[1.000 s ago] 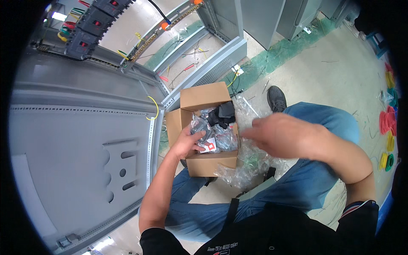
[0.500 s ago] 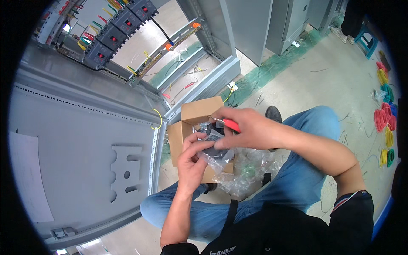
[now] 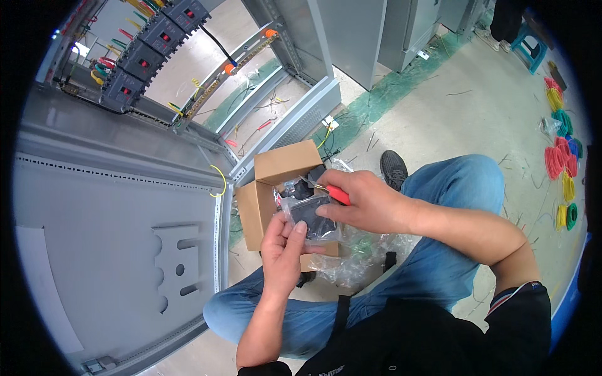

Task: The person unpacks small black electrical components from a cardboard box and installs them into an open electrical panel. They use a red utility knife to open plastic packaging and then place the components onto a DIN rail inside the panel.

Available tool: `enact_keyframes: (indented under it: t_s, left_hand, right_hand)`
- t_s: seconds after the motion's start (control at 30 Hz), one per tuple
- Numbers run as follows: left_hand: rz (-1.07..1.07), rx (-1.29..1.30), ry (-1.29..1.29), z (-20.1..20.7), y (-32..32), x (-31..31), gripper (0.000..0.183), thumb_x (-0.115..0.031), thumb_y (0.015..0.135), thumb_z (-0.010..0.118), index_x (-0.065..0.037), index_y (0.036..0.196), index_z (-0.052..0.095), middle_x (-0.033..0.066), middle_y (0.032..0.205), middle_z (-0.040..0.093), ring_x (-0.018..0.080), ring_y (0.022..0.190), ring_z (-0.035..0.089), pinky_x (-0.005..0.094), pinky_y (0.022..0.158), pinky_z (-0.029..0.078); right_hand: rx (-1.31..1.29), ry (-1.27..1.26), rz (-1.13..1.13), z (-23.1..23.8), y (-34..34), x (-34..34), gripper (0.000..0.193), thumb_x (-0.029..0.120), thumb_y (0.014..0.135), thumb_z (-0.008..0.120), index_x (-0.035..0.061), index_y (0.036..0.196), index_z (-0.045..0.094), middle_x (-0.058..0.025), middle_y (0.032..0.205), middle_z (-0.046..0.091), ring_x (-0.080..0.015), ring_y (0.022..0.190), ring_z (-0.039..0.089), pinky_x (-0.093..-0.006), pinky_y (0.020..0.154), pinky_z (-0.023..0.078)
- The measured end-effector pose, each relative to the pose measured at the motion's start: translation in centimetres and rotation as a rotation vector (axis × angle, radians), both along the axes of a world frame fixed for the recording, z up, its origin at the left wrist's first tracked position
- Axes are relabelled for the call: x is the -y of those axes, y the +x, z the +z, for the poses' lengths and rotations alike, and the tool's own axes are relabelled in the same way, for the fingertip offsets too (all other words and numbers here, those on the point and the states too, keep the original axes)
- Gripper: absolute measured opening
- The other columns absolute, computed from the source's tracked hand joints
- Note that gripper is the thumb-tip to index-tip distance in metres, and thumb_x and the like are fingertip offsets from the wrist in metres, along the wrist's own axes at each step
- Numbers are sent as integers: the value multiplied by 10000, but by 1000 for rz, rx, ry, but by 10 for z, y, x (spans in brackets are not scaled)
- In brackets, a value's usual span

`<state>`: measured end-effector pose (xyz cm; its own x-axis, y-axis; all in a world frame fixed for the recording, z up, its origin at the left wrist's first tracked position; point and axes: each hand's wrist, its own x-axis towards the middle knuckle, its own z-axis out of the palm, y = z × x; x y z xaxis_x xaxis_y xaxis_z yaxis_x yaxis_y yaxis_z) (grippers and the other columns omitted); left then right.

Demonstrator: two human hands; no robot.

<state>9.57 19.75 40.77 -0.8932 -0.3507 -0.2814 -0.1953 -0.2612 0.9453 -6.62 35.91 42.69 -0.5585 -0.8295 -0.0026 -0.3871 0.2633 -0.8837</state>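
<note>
1. The left hand [image 3: 283,249] grips one clear bag [image 3: 311,216] with a black part inside, thumb laid on its lower edge.
2. The right hand [image 3: 364,202] pinches the bag's top edge and also clasps one red-handled tool [image 3: 337,195].
3. Crumpled clear plastic [image 3: 357,257] lies on the floor by the knees.
4. One open cardboard box [image 3: 276,188] sits just behind the bag, against the grey cabinet frame [image 3: 276,135].
5. Farther off, four black breakers [image 3: 150,44] sit in a row; coloured wire coils [image 3: 561,156] lie by the right edge.
</note>
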Motion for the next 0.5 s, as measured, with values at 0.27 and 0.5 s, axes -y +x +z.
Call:
enact_keyframes:
  t_s: [0.27,0.5]
  left_hand:
    - [32,63,28,-14,1,12,249,-111,1074,565,-10,1298,528,74,1003,713,131,765,706,265,556,586]
    - [77,66,139,-13,-3,11,203,-44,1011,635,-14,1209,605,67,997,718,123,772,695,262,614,582]
  right_hand:
    - [-145,93,209,22,0,-13,343,163,997,624,0,1290,550,-226,953,700,-434,891,702,-503,772,555]
    - [-262,251,241,15,7,-7,233,163,999,622,37,1173,532,-195,885,681,-419,756,700,-493,632,545]
